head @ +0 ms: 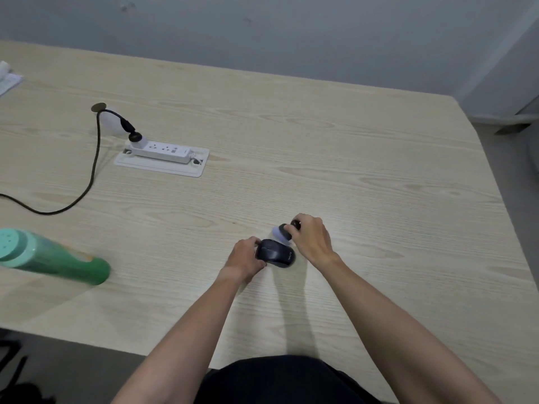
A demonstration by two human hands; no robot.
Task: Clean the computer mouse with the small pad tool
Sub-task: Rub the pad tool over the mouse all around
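A black computer mouse [275, 253] lies on the light wooden table [350, 170], near the front middle. My left hand [243, 258] grips its left end. Just behind the mouse, my right hand [312, 239] holds the small pad tool [282, 232], a black holder with a pale round pad facing left. The pad sits at the far edge of the mouse, very close to it or touching. My fingers hide part of the tool's handle.
A green bottle [55, 256] lies on its side at the left. A white power strip [162, 151] on a plate sits further back, with a black cable [93, 170] running off to the left. Papers [8, 80] lie at the far left corner.
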